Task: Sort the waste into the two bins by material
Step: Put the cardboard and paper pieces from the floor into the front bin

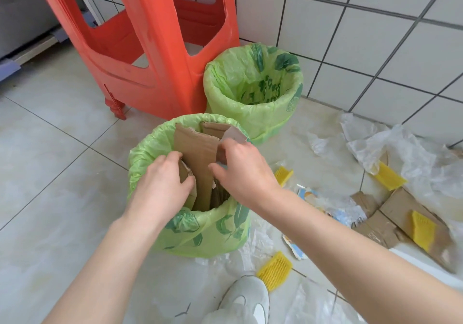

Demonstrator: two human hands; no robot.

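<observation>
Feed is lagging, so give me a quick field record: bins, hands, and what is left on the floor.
near bin: green liner, holds upright cardboard pieces
far bin: green liner, contents not visible
left hand: fingers curled on cardboard inside the near bin
right hand: gripping the cardboard top edge
floor, right side: clear plastic film, flattened cardboard, yellow plastic pieces
beside bins: red plastic stool

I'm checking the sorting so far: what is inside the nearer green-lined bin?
The nearer green-lined bin holds upright brown cardboard pieces, gripped by the left hand and right hand. Whatever lies below them is hidden by cardboard and hands.
</observation>
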